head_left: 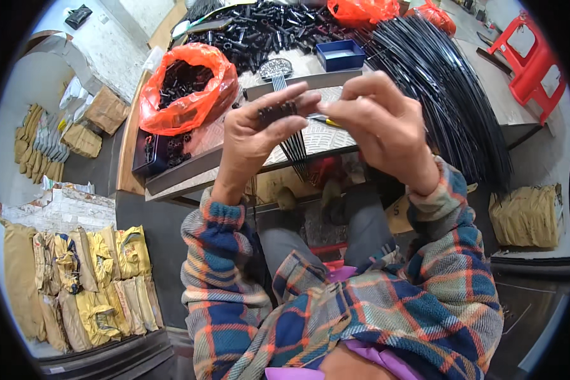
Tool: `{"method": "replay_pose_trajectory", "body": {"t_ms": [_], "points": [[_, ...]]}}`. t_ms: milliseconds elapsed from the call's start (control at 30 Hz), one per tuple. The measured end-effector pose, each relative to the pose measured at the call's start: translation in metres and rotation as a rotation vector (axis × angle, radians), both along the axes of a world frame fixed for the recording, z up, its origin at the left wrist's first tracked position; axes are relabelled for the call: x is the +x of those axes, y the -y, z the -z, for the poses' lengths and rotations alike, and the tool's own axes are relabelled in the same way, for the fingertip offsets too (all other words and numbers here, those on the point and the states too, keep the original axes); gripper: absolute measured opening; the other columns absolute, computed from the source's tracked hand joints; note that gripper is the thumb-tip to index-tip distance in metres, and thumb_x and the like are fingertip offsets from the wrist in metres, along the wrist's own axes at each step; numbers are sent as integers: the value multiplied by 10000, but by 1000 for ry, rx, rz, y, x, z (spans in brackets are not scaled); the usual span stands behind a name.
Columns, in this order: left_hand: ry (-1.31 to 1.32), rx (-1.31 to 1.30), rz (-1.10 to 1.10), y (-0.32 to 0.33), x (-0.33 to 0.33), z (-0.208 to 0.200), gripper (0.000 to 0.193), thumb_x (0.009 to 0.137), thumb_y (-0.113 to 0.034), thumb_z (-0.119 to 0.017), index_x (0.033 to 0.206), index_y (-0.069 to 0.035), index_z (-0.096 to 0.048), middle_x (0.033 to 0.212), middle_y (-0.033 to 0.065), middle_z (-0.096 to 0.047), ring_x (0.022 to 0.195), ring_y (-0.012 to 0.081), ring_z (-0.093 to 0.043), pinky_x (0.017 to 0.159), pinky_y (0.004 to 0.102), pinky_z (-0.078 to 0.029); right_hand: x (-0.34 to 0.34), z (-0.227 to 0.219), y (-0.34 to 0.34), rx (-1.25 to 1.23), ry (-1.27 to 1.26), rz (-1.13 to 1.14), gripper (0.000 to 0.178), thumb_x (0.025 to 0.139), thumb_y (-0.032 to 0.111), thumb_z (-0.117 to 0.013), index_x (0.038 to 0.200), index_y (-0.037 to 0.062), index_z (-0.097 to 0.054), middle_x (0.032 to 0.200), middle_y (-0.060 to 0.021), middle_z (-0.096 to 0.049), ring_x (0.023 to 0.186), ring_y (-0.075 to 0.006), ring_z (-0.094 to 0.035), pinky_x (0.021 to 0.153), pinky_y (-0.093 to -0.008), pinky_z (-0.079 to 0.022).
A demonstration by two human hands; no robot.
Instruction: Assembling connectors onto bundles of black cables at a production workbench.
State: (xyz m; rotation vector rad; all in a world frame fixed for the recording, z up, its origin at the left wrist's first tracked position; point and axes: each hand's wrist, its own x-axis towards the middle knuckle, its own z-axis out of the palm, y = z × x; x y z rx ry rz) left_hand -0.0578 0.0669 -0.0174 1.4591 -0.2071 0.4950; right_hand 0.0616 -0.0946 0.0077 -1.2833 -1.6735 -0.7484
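Both hands up over desk (335,136). Left hand (256,126) pinches small black part (277,112) w/ thin rods hanging; right hand (380,120) fingers closed on its end. Orange bags: 1 at 10 o'clock (187,85), 2 at 12–1 (361,9). Blue box (340,54) at 12. Yellow-tan sacks (95,278) at 8.

A single head-worn fisheye camera looks steeply down from above, close to the raised left hand (259,130) and right hand (380,120), facing forward over the workbench (190,168); the floor curves at its edges.
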Motion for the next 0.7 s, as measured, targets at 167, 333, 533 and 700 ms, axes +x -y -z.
{"method": "replay_pose_trajectory", "body": {"t_ms": [167, 333, 533, 700], "points": [[19, 147, -135, 7, -4, -3, 251, 830, -16, -581, 1072, 50, -585, 972, 148, -640, 892, 185, -627, 796, 262, -509, -2, 13, -8, 59, 150, 183, 313, 701, -49, -629, 952, 133, -677, 756, -44, -508, 540, -102, -481, 436, -225, -395], [22, 105, -137, 12, -3, 1, 249, 832, -38, -590, 1069, 39, -590, 958, 117, -641, 830, 164, -637, 752, 251, -517, -4, 24, -10, 15, -244, 6, 330, 718, -62, -611, 986, 120, -674, 734, -47, -484, 555, -108, -469, 454, -219, -378], [-20, 242, -197, 17, -7, -11, 256, 839, -59, -588, 1075, 40, -587, 936, 111, -650, 828, 158, -636, 745, 237, -512, -9, 16, -2, 19, -54, 169, 356, 700, -4, -633, 999, 185, -667, 717, -14, -490, 529, -126, -504, 444, -243, -419], [-47, 236, -146, 16, -6, -10, 225, 837, -52, -588, 1043, 39, -607, 928, 113, -655, 846, 145, -627, 761, 236, -502, 0, 9, -8, 8, -49, 64, 362, 699, -12, -646, 1012, 169, -672, 720, -25, -468, 554, -130, -481, 448, -236, -406]]}}
